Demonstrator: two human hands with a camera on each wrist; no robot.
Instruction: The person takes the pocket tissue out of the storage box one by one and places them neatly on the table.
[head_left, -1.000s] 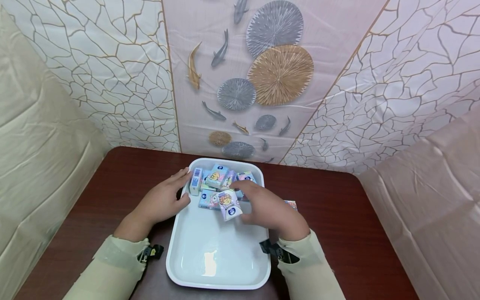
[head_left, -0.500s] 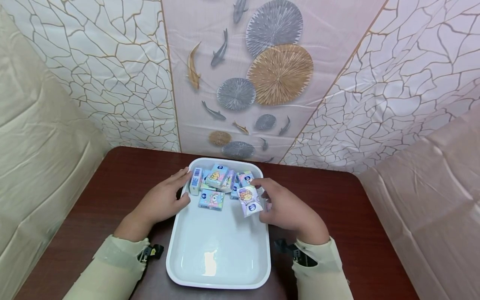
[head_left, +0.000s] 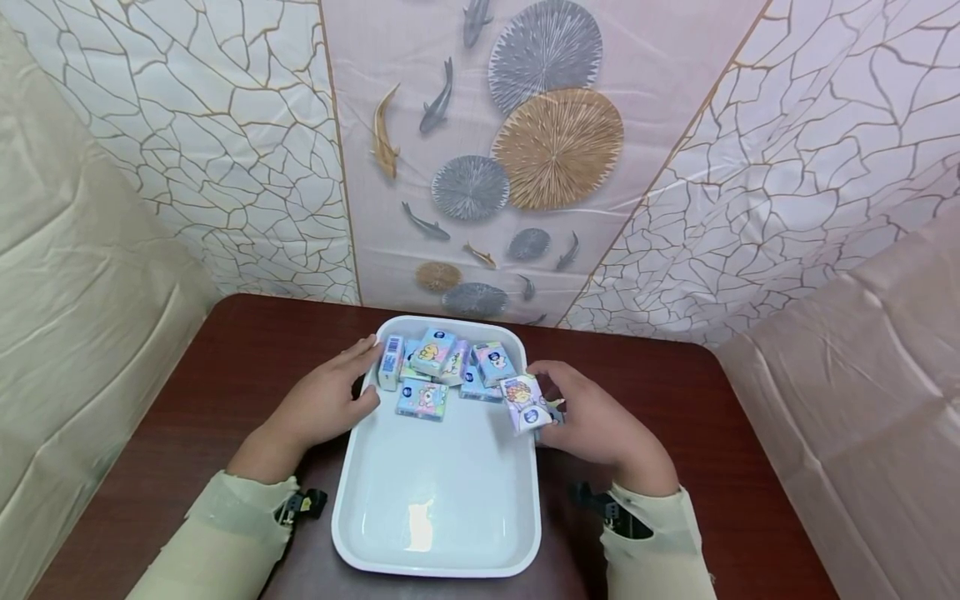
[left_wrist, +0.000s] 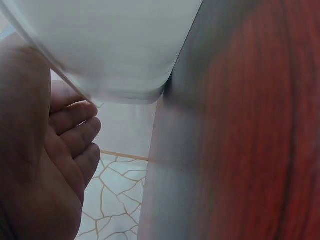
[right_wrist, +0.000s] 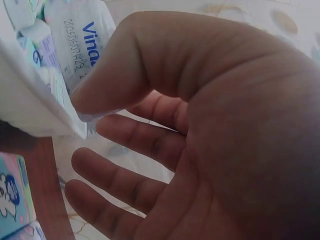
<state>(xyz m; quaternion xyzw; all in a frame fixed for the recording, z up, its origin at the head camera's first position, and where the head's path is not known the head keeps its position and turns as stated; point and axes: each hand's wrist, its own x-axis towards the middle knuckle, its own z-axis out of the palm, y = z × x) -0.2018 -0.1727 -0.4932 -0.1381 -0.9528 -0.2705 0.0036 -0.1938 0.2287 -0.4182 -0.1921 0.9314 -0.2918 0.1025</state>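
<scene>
My right hand (head_left: 596,421) pinches a white and purple pocket tissue pack (head_left: 525,406) between thumb and fingers, over the right rim of the white tray (head_left: 442,508). Close up in the right wrist view, blue lettering and a stamped code show on this pack (right_wrist: 80,45); the other fingers are loosely bent below it. At the tray's left rim rests my left hand (head_left: 318,408), fingers fairly straight and thumb reaching over the edge. Several pastel tissue packs lie at the tray's far end, among them a blue and pink one (head_left: 422,400) nearest the middle.
Outside the tray, beside its right side, tissue packs (right_wrist: 12,197) lie on the dark red-brown table (head_left: 697,467), mostly hidden by my right hand in the head view. A patterned cloth (head_left: 660,242) hangs behind the table's far edge.
My right hand has carried the tissue pack rightward from above the other packs to the tray's right rim, uncovering the packs beneath. The left hand has stayed in place.
</scene>
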